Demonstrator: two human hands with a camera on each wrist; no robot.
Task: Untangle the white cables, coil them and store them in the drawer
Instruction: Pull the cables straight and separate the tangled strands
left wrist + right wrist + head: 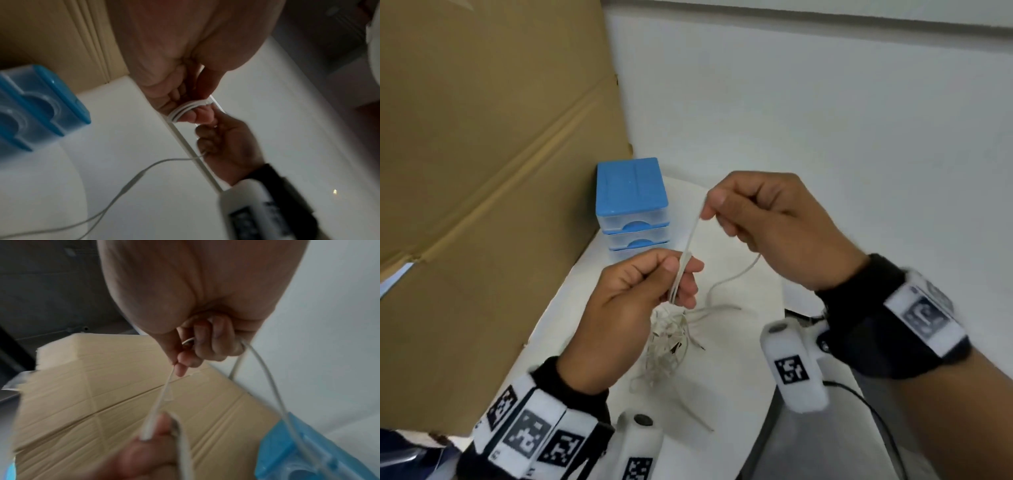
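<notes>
A smooth white table with a rounded edge (pixel 739 404) fills the lower middle of the head view. To its left stands a large sheet of brown corrugated cardboard (pixel 482 171), upright and creased with fold lines, its lower edge meeting the tabletop. Behind the table rises a plain pale grey-white wall (pixel 825 120), with a darker grey band (pixel 825 15) running along its top. In the right wrist view, a dim grey panelled surface (pixel 41 280) shows beyond the cardboard. The light is soft and even, casting faint shadows.
</notes>
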